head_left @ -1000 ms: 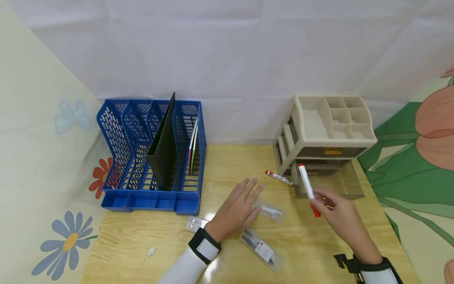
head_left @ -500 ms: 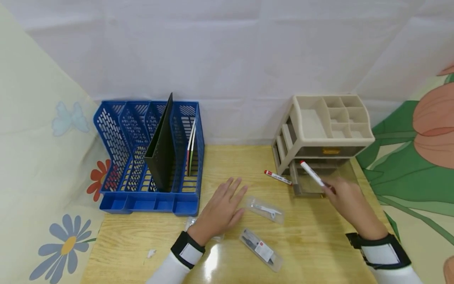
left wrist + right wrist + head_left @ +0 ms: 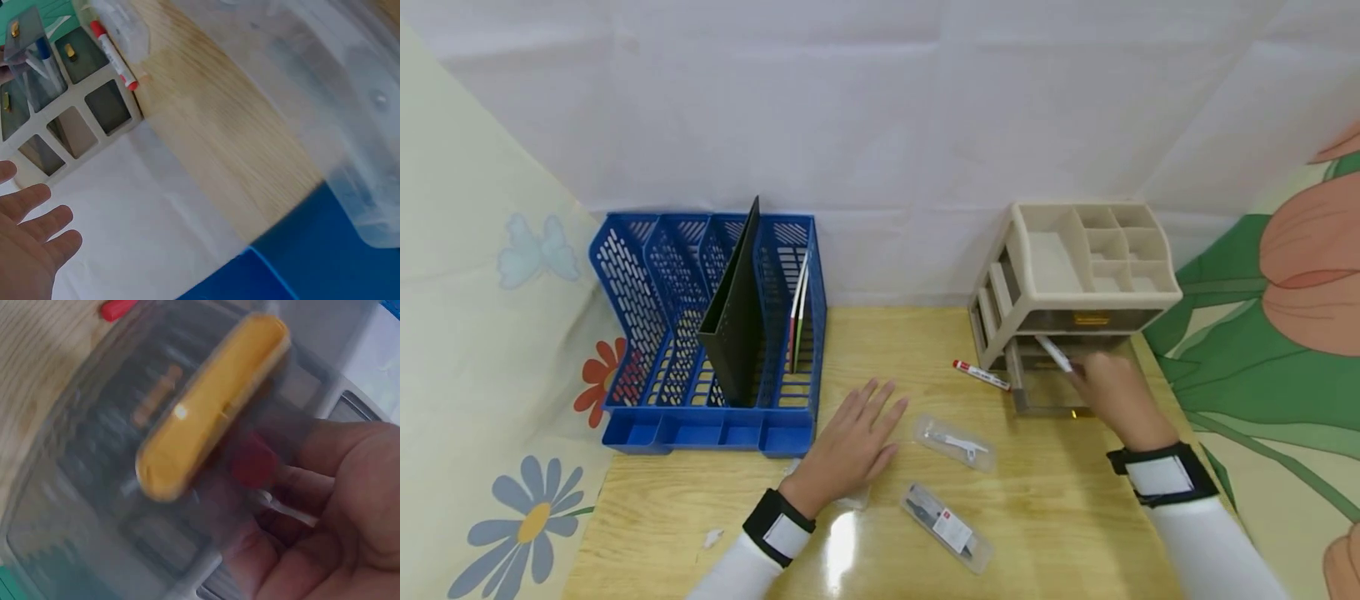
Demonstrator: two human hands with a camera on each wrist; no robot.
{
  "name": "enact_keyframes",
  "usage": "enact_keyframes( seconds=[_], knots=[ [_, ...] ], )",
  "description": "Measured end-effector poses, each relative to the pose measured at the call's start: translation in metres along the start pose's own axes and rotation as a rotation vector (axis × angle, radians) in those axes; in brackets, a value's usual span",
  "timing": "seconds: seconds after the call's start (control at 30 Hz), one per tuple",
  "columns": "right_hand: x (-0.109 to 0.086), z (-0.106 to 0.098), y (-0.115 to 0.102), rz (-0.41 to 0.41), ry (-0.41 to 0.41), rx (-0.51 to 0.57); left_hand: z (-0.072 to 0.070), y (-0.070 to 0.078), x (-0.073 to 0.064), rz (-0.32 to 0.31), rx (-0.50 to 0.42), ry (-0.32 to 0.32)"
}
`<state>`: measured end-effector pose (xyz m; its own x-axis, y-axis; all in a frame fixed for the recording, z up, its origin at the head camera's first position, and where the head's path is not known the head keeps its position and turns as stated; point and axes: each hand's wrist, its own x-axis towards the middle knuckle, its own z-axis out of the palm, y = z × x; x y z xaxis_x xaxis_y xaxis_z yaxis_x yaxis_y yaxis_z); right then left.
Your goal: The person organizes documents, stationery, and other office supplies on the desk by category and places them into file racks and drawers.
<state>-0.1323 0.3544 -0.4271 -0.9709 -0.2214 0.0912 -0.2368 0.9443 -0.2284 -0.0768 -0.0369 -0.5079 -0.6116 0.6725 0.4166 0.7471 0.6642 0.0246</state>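
Note:
My right hand (image 3: 1122, 400) pinches a white marker (image 3: 1054, 353) inside the pulled-out clear drawer (image 3: 1037, 400) of the beige desk organizer (image 3: 1033, 312). In the right wrist view, the marker's red end (image 3: 253, 459) shows through the drawer front, beside its gold handle (image 3: 212, 406). Over the table, my left hand (image 3: 842, 454) has its fingers spread and holds nothing. A clear packet (image 3: 853, 500) lies partly hidden under that hand; whether they touch I cannot tell. Left of the drawer lies a second red-and-white marker (image 3: 981, 375).
A packaged white compass-like tool (image 3: 955, 443) and a clear case with dark tools (image 3: 947, 527) lie mid-table. On the left stands a blue file rack (image 3: 711, 429) with a black folder (image 3: 733, 333) and thin booklets (image 3: 800, 317). A white scrap (image 3: 712, 537) lies near the front.
My right hand has carried the marker forward, from in front of the drawer to inside it. My left hand has drawn back leftward, away from the white tool's packet.

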Motion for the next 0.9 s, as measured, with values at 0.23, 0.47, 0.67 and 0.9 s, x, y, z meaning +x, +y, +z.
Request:
enact_keyframes(
  seconds=[0.23,0.47,0.67,0.9],
  knots=[
    [0.007,0.010,-0.001,0.183,-0.180,0.088,0.004,-0.002,-0.007,-0.033,-0.022,-0.017],
    [0.013,0.020,-0.002,0.273,-0.327,0.138,0.006,-0.001,-0.014,-0.072,-0.029,-0.029],
    [0.014,0.020,-0.003,0.294,-0.371,0.156,0.010,-0.003,-0.022,-0.114,-0.046,-0.036],
    [0.002,0.013,-0.013,0.261,-0.232,0.157,0.012,-0.009,-0.029,-0.204,-0.074,-0.065]
  ],
)
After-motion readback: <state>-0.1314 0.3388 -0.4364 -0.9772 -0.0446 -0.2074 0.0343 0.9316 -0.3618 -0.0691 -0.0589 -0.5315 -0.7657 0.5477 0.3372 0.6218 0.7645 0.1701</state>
